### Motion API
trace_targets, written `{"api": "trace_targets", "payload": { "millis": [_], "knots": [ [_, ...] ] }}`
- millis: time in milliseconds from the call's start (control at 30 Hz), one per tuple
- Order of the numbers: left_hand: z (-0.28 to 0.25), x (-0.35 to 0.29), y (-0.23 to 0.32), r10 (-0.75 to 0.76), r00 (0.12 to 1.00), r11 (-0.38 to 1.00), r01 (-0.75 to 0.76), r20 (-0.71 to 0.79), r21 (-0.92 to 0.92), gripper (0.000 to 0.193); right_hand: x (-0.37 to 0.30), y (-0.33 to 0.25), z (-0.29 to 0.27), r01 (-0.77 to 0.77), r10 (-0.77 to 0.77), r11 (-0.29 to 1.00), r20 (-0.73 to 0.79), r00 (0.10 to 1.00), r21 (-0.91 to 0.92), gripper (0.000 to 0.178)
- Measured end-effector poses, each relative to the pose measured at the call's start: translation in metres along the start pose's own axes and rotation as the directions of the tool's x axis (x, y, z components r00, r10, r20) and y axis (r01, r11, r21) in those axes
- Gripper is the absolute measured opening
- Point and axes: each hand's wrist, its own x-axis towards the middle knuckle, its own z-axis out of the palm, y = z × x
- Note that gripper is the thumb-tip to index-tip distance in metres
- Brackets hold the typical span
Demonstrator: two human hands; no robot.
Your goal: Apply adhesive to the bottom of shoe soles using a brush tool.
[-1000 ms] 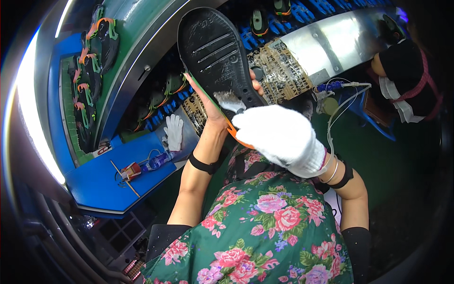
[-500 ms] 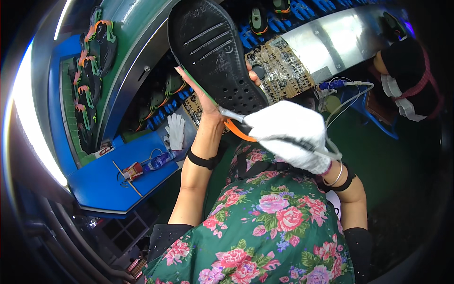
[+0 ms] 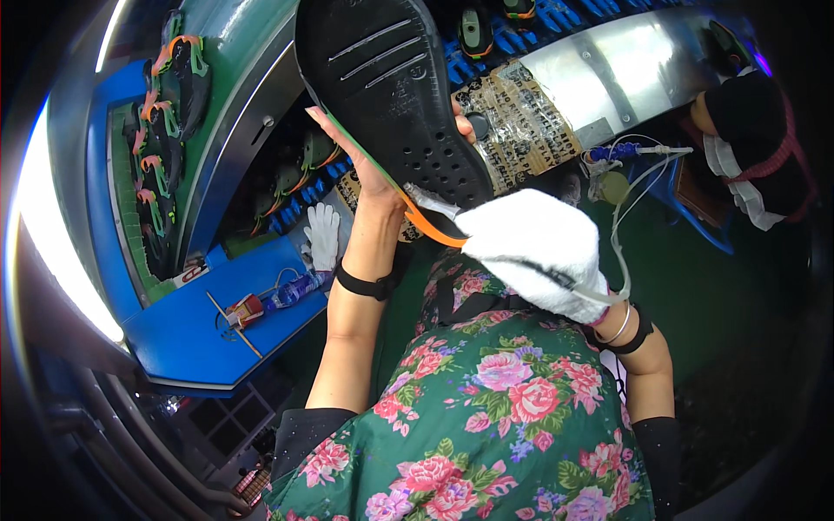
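A black shoe sole [image 3: 395, 95] with an orange and green rim is held up in front of me, its hollow side with round holes and three ridges facing me. My bare left hand [image 3: 369, 169] is closed round it from behind, thumb along the left edge and fingertips showing at the right edge. My right hand [image 3: 534, 247], in a white glove, is closed on a slim brush [image 3: 432, 200] with a thin pale hose [image 3: 624, 278] trailing along the wrist. The brush tip lies against the sole's inside near its lower end; the glove hides most of the handle.
A metal conveyor edge [image 3: 599, 74] patched with taped cardboard [image 3: 526, 122] runs behind the sole. At left, a blue table [image 3: 191, 339] bears a bottle [image 3: 294, 292] and a white glove [image 3: 322, 234]. Shoe uppers [image 3: 161, 156] stand on the left line. A co-worker's arm [image 3: 712, 113] shows at right.
The sole has shifted slightly left and up with my left hand. The brush tip has moved from the rim by my left wrist to the sole's inner lower end.
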Motion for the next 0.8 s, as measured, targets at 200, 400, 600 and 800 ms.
{"api": "trace_targets", "payload": {
  "millis": [200, 400, 600, 800],
  "knots": [
    [-0.004, 0.008, 0.004, 0.016, 0.995, 1.0, -0.018, 0.099, 0.017, 0.129, -0.001, 0.007, -0.004, -0.041, 0.043, 0.99, -0.013, 0.999, 0.138, 0.023],
    [-0.018, 0.014, 0.011, -0.005, 0.976, 1.0, -0.002, 0.216, 0.029, 0.13, 0.001, 0.001, -0.005, -0.063, 0.062, 0.991, 0.02, 0.998, 0.114, 0.018],
    [-0.003, 0.009, 0.017, -0.101, 0.995, 0.995, 0.101, 0.009, -0.013, 0.125, 0.001, 0.0, -0.005, 0.021, -0.02, 0.999, 0.043, 0.999, -0.027, 0.017],
    [-0.012, 0.021, 0.022, -0.051, 0.975, 0.998, 0.057, 0.217, -0.021, 0.122, -0.002, -0.001, -0.003, 0.108, -0.094, 0.988, 0.122, 0.988, -0.109, 0.031]
  ]
}}
